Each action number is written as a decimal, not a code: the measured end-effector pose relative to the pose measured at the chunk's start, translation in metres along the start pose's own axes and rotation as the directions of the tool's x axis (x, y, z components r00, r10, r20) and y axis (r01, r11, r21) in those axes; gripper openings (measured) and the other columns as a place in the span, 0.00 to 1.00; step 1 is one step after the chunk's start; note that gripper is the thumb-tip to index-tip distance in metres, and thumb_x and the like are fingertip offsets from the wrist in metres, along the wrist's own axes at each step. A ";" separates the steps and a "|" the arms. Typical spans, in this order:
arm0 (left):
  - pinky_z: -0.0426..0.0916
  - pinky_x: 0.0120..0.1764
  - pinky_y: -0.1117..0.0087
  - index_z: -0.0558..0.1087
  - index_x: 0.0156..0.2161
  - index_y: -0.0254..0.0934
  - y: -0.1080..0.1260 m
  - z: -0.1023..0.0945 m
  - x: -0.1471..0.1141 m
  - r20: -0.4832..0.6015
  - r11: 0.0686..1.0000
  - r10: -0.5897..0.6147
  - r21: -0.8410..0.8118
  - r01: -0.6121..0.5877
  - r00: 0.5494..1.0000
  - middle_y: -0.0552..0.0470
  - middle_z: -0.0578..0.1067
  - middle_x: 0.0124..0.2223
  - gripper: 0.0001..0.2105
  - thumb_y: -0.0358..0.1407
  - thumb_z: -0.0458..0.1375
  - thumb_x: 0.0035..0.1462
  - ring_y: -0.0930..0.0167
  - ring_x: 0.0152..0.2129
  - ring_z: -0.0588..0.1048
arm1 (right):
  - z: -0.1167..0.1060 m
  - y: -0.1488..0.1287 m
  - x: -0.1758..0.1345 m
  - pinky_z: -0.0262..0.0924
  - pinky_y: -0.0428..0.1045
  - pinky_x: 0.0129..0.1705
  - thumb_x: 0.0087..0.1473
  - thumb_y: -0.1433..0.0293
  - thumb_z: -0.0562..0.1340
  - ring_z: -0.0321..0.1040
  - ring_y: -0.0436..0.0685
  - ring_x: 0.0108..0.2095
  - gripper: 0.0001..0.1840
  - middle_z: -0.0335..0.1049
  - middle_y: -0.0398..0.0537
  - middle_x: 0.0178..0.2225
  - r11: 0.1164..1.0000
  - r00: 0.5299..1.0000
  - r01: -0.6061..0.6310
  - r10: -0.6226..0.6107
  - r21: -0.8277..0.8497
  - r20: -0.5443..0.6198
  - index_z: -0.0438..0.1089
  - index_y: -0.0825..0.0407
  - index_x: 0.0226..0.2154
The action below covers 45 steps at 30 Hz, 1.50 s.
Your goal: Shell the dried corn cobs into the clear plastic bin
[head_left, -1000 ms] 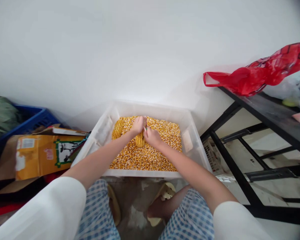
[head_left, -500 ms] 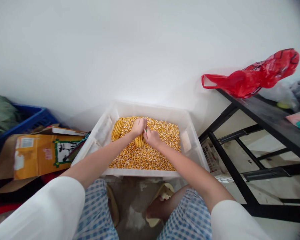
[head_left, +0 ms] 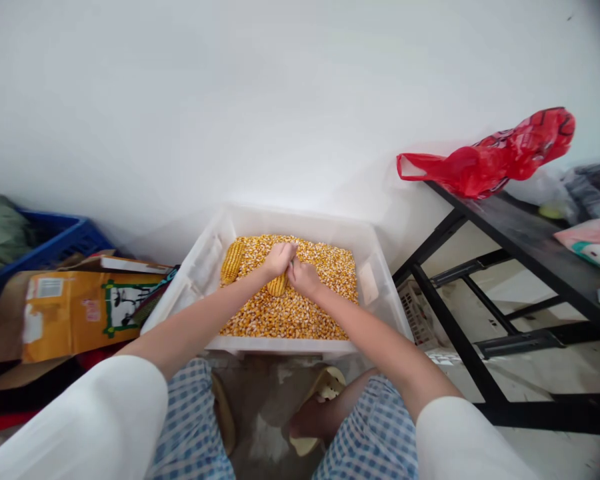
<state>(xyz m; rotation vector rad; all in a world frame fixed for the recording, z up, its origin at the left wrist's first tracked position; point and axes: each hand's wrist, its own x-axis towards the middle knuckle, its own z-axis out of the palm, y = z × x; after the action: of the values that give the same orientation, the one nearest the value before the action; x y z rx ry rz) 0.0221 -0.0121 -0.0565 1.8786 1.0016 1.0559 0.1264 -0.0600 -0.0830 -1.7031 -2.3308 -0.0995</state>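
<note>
My left hand (head_left: 281, 259) is closed around the upper part of a yellow corn cob (head_left: 277, 285), whose lower end shows beneath it. Pressed close on its right side is my right hand (head_left: 303, 278), fingers curled; what they grip is hidden. Both hands are over loose corn kernels (head_left: 280, 319), which cover the bottom of a whitish plastic bin (head_left: 280, 345). A second corn cob (head_left: 232, 261) lies on the kernels by the bin's left wall.
To the left are an orange cardboard box (head_left: 75, 317) and a blue crate (head_left: 77, 233). On the right stands a black metal-framed table (head_left: 525, 227) with a red plastic bag (head_left: 500, 157) on it. A white wall (head_left: 280, 100) rises behind the bin, and a light basket (head_left: 414, 310) sits under the table.
The hands stay together over the cob, with slight movement. A small green bit seen between them earlier no longer shows clearly. The whole view has shifted a little.
</note>
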 end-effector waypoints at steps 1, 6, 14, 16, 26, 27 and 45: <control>0.51 0.22 0.73 0.53 0.15 0.37 0.001 0.001 0.000 -0.007 1.000 -0.009 -0.011 0.009 1.000 0.57 0.53 0.15 0.15 0.36 0.40 0.51 0.76 0.16 0.54 | -0.001 0.001 0.000 0.54 0.47 0.31 0.61 0.65 0.40 0.67 0.57 0.29 0.22 0.70 0.56 0.31 1.000 1.000 -0.009 0.009 -0.001 -0.002 0.59 0.62 0.47; 0.52 0.23 0.73 0.59 0.16 0.36 0.000 -0.003 0.007 -0.043 0.995 -0.099 -0.018 0.099 0.994 0.56 0.57 0.15 0.15 0.37 0.39 0.50 0.75 0.17 0.58 | -0.007 0.002 0.004 0.54 0.47 0.30 0.61 0.64 0.40 0.67 0.57 0.28 0.22 0.70 0.53 0.30 1.000 1.000 0.012 -0.012 0.008 -0.019 0.60 0.59 0.45; 0.56 0.26 0.73 0.63 0.17 0.34 -0.013 -0.014 0.020 -0.016 0.999 -0.042 0.030 0.042 0.999 0.53 0.64 0.17 0.19 0.37 0.38 0.50 0.74 0.20 0.62 | -0.012 0.001 0.008 0.53 0.46 0.30 0.61 0.64 0.40 0.67 0.56 0.28 0.21 0.71 0.51 0.29 1.000 1.000 0.021 -0.021 0.016 -0.019 0.61 0.57 0.44; 0.56 0.26 0.73 0.63 0.17 0.35 -0.016 -0.015 0.023 0.004 0.999 -0.022 0.038 0.022 1.000 0.53 0.64 0.17 0.19 0.37 0.37 0.51 0.74 0.19 0.62 | -0.013 0.002 0.009 0.52 0.46 0.29 0.61 0.63 0.39 0.67 0.56 0.28 0.21 0.71 0.51 0.28 0.999 0.999 0.028 -0.027 0.019 -0.030 0.62 0.56 0.43; 0.62 0.27 0.72 0.63 0.17 0.35 -0.031 -0.030 0.031 0.013 0.951 -0.199 -0.240 0.196 0.980 0.51 0.67 0.17 0.21 0.42 0.37 0.52 0.72 0.18 0.67 | -0.009 -0.001 0.010 0.49 0.45 0.27 0.62 0.61 0.38 0.67 0.54 0.27 0.22 0.70 0.49 0.27 0.997 0.999 0.018 -0.015 0.080 -0.040 0.60 0.56 0.43; 0.63 0.26 0.72 0.63 0.17 0.35 -0.030 -0.030 0.030 0.019 0.939 -0.218 -0.268 0.215 0.976 0.51 0.67 0.17 0.21 0.42 0.37 0.52 0.72 0.18 0.67 | -0.008 -0.001 0.010 0.49 0.45 0.27 0.62 0.61 0.39 0.67 0.55 0.27 0.22 0.70 0.49 0.27 0.997 0.999 0.025 -0.023 0.076 -0.034 0.60 0.56 0.43; 0.61 0.23 0.72 0.65 0.19 0.36 -0.054 -0.047 0.026 -0.178 0.848 -0.491 -0.322 0.421 0.853 0.50 0.70 0.17 0.13 0.43 0.52 0.45 0.72 0.16 0.67 | -0.028 0.020 0.024 0.45 0.42 0.23 0.55 0.60 0.53 0.57 0.47 0.19 0.20 0.63 0.41 0.17 0.921 0.953 0.037 -0.149 0.388 0.263 0.67 0.56 0.21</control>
<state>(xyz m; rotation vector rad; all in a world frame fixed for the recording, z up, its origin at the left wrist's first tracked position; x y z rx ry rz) -0.0248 0.0439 -0.0770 1.2098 1.3022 1.0875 0.1426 -0.0371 -0.0518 -1.4893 -2.4259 0.5861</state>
